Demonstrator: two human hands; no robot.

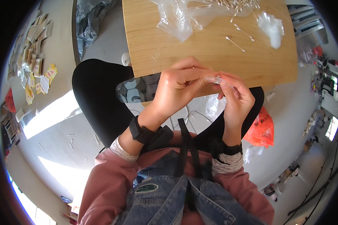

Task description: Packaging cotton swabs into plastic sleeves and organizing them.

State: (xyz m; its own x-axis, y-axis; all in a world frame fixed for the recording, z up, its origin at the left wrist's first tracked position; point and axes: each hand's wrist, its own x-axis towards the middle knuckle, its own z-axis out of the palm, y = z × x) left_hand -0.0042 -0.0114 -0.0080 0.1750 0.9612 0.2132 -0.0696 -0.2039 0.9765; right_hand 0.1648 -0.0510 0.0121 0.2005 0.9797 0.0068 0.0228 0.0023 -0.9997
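Left hand (180, 80) and right hand (239, 93) nearly closed, fingertips pinching small clear plastic piece (214, 80) between them; near edge of wooden table (150, 52); cotton swabs (239, 5) heaped far side.

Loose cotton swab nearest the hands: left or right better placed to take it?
Right, probably. The right hand sits almost straight below the loose cotton swab in the head view; the left hand is further left. Both have fingers on the small clear piece, so neither is free.
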